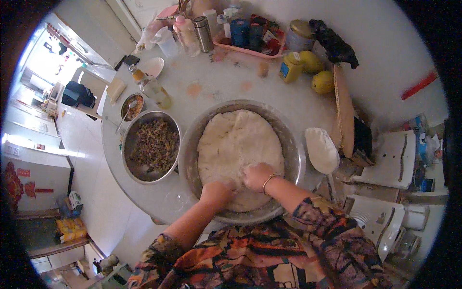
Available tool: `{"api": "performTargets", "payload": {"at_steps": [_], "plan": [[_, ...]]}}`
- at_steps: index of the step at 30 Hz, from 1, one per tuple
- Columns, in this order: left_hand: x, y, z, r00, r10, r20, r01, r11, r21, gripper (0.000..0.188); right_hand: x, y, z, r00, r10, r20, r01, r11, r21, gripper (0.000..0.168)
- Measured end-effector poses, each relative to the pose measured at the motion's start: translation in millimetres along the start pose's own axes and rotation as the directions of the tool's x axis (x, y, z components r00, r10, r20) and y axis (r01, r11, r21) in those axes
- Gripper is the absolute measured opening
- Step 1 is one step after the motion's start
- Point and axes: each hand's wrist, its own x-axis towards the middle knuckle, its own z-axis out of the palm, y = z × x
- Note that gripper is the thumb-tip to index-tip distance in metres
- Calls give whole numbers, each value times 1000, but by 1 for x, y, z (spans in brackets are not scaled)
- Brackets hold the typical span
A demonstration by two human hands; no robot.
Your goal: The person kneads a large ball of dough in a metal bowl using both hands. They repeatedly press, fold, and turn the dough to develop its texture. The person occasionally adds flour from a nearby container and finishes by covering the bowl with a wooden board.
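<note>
A large mass of pale dough (238, 141) fills most of a wide metal basin (296, 173) right in front of me. My left hand (219, 193) is curled into a fist and pushes down into the near part of the dough. Just to its right, my right hand (258, 177), with a bangle at the wrist, is likewise balled up and pressed against the dough. The fingertips of both hands are hidden. The dough's far side is creased and folded, while its surface near the fists is dented.
Left of the basin stand a metal bowl of chopped filling (155, 146), a small bowl with a spoon (133, 107) and an oil bottle (155, 92). A scoop of flour (322, 150) lies at right. A pink tray (249, 50) and a steel flask (204, 34) stand at the back.
</note>
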Motion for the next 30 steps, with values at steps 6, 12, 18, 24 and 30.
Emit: {"api": "performTargets", "payload": {"at_steps": [6,12,18,24,30], "plan": [[29,2,-7,983,41,181,-53,997,63,27,46,-8,4,960,98,264,-58,986,-157,24],[46,-9,26,997,-8,79,11,999,-32,27,43,-13,0,999,38,7,-36,986,-161,23],[39,-29,-52,1000,14,16,-13,998,-69,34,46,-26,-57,987,64,146,-42,988,-151,25],[96,-33,-54,997,-4,73,2,1000,25,29,91,-14,-45,969,90,229,-30,967,-251,28],[119,-45,-28,993,-54,104,62,996,-71,32,105,-29,-55,903,95,418,17,967,-255,31]]}}
